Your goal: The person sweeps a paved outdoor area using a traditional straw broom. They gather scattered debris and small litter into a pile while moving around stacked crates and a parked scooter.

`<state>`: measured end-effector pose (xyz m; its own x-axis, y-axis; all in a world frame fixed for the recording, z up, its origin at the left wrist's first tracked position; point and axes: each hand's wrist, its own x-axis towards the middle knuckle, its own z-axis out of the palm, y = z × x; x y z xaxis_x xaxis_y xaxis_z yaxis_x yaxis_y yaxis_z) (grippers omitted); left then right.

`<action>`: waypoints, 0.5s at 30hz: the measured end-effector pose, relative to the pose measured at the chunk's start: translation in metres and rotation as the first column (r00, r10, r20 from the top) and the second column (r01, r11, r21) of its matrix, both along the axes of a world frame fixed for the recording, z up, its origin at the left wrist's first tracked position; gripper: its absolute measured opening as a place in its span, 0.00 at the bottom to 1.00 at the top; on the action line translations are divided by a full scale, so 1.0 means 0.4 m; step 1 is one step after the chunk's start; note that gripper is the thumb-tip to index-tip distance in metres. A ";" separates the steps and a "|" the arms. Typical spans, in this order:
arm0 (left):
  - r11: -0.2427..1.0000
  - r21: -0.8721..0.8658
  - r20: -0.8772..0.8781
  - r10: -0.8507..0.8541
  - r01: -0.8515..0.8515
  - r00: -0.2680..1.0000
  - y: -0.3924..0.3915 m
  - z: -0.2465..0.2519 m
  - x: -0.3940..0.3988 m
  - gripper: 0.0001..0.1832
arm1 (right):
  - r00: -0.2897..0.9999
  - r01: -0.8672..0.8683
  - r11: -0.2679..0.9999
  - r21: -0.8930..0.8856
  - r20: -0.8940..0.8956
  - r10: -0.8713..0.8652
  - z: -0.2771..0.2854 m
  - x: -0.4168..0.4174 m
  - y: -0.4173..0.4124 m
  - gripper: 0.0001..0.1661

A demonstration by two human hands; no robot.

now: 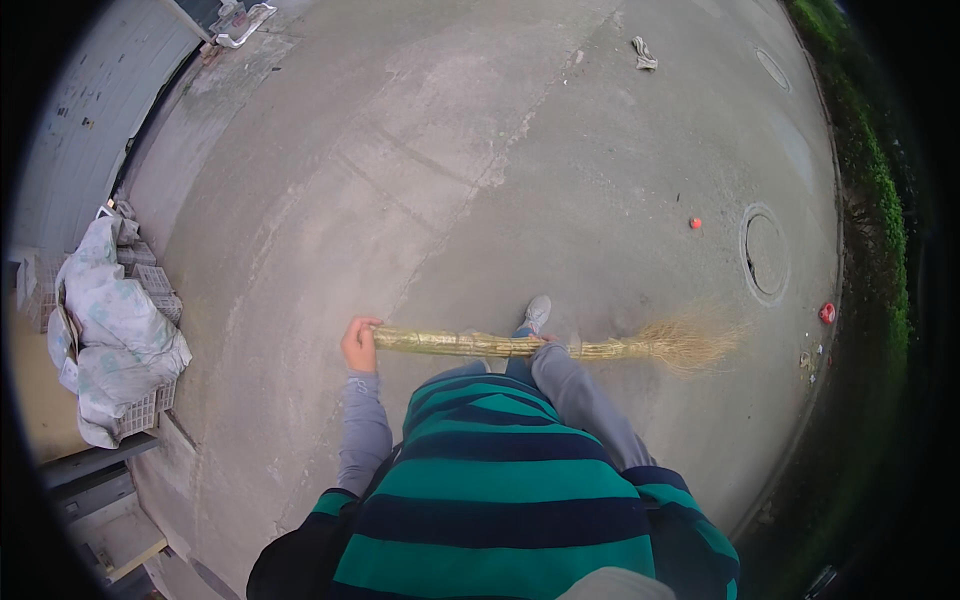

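A broom of bundled twigs (pixel 480 345) lies level across the front of my body, its thick bound end at the left and its splayed bristles at the right. My left hand (pixel 361 344) grips the thick end. Around the middle of the bundle is my right hand (pixel 545 340), partly hidden by its grey sleeve. The bristles hang over concrete ground, to the right of my right hand. One light shoe (pixel 537 312) shows beyond the broom.
Plastic crates (pixel 138 416) under a pale cover (pixel 112 315) stand at the left, by a wall. Two manhole covers, the nearer one (pixel 766 251) at the right, lie near a grass verge. Small red objects, one (pixel 695 223) ahead, and a crumpled cloth-like piece (pixel 643 55) lie on the concrete.
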<state>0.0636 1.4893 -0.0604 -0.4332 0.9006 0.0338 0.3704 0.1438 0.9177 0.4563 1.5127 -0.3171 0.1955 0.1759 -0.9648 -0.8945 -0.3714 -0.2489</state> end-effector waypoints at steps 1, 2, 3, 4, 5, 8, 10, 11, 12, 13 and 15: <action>0.999 0.000 -0.048 0.052 -0.052 0.998 -0.024 0.005 -0.019 0.11 | 0.998 -0.055 0.998 -0.026 0.014 0.056 -0.001 -0.036 0.034 0.12; 0.996 -0.005 -0.084 0.090 -0.091 0.992 -0.059 0.016 -0.034 0.10 | 0.990 -0.130 0.992 0.009 -0.050 0.130 0.002 -0.047 0.065 0.12; 0.990 -0.019 -0.117 0.135 -0.139 0.984 -0.108 0.030 -0.040 0.10 | 0.969 -0.225 0.974 -0.021 -0.110 0.222 -0.004 -0.083 0.097 0.12; 0.974 0.016 -0.093 0.226 -0.226 0.970 -0.165 0.049 -0.039 0.10 | 0.909 -0.398 0.917 -0.041 -0.150 0.388 -0.015 -0.114 0.129 0.12; 0.945 0.073 -0.071 0.324 -0.319 0.943 -0.225 0.068 -0.030 0.10 | 0.889 -0.413 0.909 -0.055 -0.238 0.390 -0.034 -0.159 0.153 0.12; 0.773 0.219 -0.155 0.630 -0.596 0.761 -0.406 0.139 0.043 0.11 | 0.626 -0.597 0.764 0.243 -0.454 0.634 -0.110 -0.373 0.152 0.12; 0.640 0.309 -0.188 0.766 -0.703 0.614 -0.493 0.203 0.120 0.10 | 0.420 -0.757 0.584 0.294 -0.466 0.779 -0.123 -0.534 0.137 0.12; 0.583 0.336 -0.201 0.812 -0.740 0.548 -0.522 0.241 0.164 0.10 | 0.312 -0.801 0.482 0.355 -0.440 0.842 -0.110 -0.572 0.132 0.12; 0.545 0.355 -0.263 0.838 -0.760 0.478 -0.539 0.280 0.212 0.10 | 0.198 -0.822 0.380 0.425 -0.412 0.890 -0.082 -0.621 0.121 0.12; 0.517 0.379 -0.325 0.851 -0.767 0.413 -0.542 0.319 0.258 0.10 | 0.091 -0.818 0.282 0.501 -0.372 0.924 -0.041 -0.671 0.111 0.12; 0.545 0.429 -0.430 0.825 -0.721 0.368 -0.514 0.387 0.353 0.10 | -0.056 -0.775 0.152 0.614 -0.306 0.951 0.056 -0.757 0.100 0.12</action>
<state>0.2049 1.2839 0.0943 -0.7886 0.1384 0.5992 0.5718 0.5234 0.6317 0.1535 1.5528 -0.2947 -0.7547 -0.0489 -0.6542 0.1806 -0.9742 -0.1356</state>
